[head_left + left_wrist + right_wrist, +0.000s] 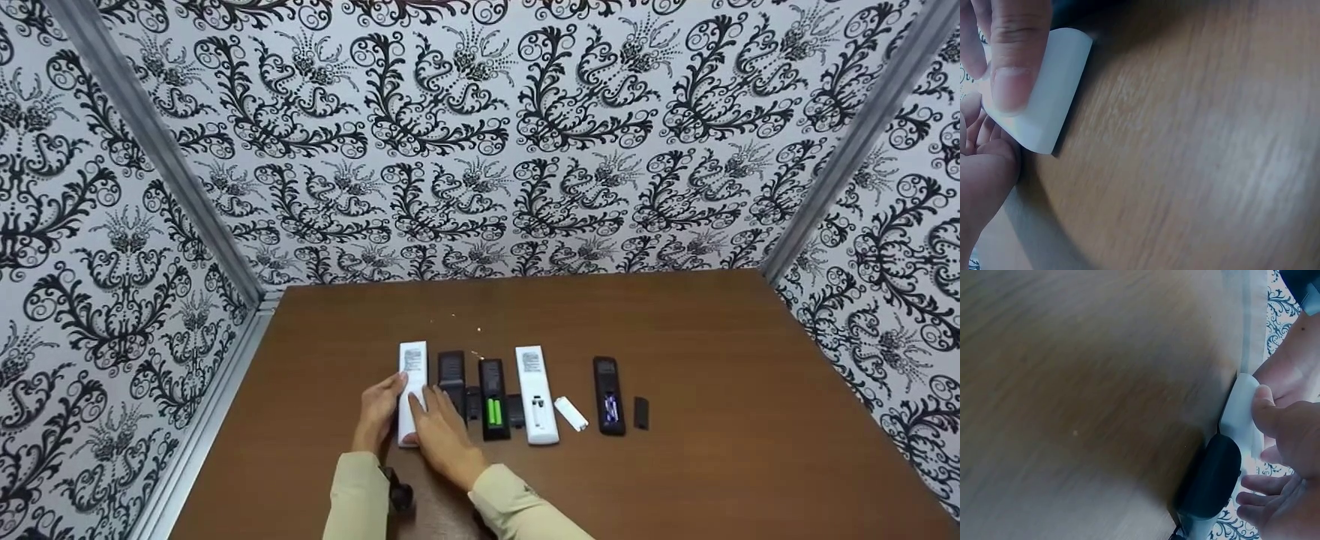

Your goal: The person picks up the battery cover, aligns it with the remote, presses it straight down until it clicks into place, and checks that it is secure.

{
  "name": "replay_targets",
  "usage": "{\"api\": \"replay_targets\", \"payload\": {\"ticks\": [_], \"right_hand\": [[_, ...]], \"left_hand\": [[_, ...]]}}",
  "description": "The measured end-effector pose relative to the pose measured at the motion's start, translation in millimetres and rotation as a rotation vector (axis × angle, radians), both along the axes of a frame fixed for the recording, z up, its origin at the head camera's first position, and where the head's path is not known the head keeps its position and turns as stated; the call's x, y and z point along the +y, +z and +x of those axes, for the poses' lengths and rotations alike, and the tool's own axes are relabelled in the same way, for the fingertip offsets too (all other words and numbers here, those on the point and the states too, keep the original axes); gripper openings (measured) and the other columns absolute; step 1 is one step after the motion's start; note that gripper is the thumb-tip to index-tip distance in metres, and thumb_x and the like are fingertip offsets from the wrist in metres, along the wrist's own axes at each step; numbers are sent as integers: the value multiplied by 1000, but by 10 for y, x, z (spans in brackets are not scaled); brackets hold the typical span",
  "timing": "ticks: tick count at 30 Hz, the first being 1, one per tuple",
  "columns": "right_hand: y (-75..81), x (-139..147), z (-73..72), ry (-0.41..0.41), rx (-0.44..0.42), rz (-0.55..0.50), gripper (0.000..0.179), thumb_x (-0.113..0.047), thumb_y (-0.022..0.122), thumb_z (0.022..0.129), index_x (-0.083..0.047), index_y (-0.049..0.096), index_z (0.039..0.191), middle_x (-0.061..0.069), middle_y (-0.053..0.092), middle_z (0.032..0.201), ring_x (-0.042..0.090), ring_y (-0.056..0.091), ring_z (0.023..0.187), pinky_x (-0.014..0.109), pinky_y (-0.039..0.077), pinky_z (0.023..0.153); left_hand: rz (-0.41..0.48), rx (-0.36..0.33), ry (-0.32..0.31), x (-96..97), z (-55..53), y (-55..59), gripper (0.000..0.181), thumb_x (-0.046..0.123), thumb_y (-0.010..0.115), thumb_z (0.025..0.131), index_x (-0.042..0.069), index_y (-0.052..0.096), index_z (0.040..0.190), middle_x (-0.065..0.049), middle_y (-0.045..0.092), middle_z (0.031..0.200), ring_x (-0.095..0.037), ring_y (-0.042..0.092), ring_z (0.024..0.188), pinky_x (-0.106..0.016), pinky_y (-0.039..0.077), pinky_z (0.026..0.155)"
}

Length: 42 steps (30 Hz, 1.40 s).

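A white remote control lies back side up at the left of a row, its printed label at the far end. My left hand grips it along its left edge. My right hand reaches across its near end; the thumb rests on the white casing, while the fingers stretch out alongside. In the left wrist view a broad thumb presses on the rounded white end of this remote. Just right of it lies a black remote, partly hidden by my right hand.
Further right lie a black remote with green batteries, a white remote with its compartment uncovered, a white cover, a black remote with blue batteries and a black cover. Small dark covers sit between remotes. Patterned walls border the table.
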State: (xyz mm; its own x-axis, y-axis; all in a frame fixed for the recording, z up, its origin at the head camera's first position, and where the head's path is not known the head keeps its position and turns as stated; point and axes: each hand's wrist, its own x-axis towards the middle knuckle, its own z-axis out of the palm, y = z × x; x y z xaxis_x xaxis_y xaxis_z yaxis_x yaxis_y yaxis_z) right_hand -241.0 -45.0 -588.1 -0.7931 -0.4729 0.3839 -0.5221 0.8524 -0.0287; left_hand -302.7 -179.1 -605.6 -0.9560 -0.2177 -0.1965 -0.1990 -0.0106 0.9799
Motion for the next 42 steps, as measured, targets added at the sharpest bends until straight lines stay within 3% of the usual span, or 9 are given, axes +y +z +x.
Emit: {"api": "replay_targets", "payload": {"ticks": [4, 7, 11, 15, 19, 25, 35, 42], "right_hand": [[2, 5, 8, 4, -26, -17, 61, -41, 69, 88, -3, 60, 135, 21, 62, 133, 34, 61, 124, 39, 49, 109], [9, 7, 21, 5, -51, -35, 61, -39, 69, 89, -2, 59, 136, 23, 60, 134, 36, 60, 125, 40, 49, 108], [28, 5, 32, -4, -101, -66, 61, -36, 69, 90, -2, 56, 139, 25, 58, 137, 38, 59, 126, 42, 49, 108], [39, 4, 39, -2, -157, -103, 61, -33, 68, 91, -2, 53, 141, 26, 54, 141, 40, 56, 129, 43, 48, 109], [31, 15, 44, 9, -160, -133, 61, -32, 69, 91, 0, 53, 141, 27, 54, 142, 42, 56, 129, 45, 49, 107], [21, 6, 27, -10, -143, -94, 62, -36, 69, 89, -2, 56, 139, 25, 56, 138, 39, 57, 128, 41, 52, 103], [13, -26, 36, 33, -209, -216, 60, -21, 72, 91, 5, 51, 141, 30, 51, 141, 43, 51, 132, 49, 50, 105], [32, -69, 80, 12, -284, -265, 59, -16, 69, 93, 5, 47, 144, 30, 47, 147, 45, 48, 136, 52, 47, 108]], "left_hand": [[-17, -12, -1, 18, -18, -3, 46, 19, 59, 101, -14, 55, 133, -33, 54, 138, -28, 63, 112, -22, 53, 82], [-23, -25, -10, 28, -21, 1, 48, 20, 59, 101, -14, 53, 135, -33, 51, 141, -35, 57, 125, -31, 54, 94], [-21, -36, -26, 35, -18, 19, 51, 21, 57, 102, -14, 49, 138, -34, 47, 145, -42, 47, 136, -44, 47, 109], [-19, -43, -31, 38, -22, 34, 50, 21, 55, 103, -14, 49, 139, -33, 46, 146, -44, 43, 140, -49, 40, 115], [-23, -45, -37, 47, -15, 41, 51, 22, 56, 103, -14, 48, 139, -33, 45, 146, -45, 41, 141, -49, 40, 115], [-21, -36, -39, 33, -15, 21, 49, 21, 57, 102, -13, 51, 137, -30, 49, 145, -42, 45, 139, -45, 45, 111], [9, -49, -42, -6, -10, 12, 50, 22, 55, 103, -14, 49, 138, -30, 45, 147, -43, 40, 143, -50, 38, 116], [-17, -33, -25, -14, -5, -5, 48, 19, 55, 103, -14, 51, 137, -32, 48, 144, -43, 44, 139, -48, 43, 112]]}}
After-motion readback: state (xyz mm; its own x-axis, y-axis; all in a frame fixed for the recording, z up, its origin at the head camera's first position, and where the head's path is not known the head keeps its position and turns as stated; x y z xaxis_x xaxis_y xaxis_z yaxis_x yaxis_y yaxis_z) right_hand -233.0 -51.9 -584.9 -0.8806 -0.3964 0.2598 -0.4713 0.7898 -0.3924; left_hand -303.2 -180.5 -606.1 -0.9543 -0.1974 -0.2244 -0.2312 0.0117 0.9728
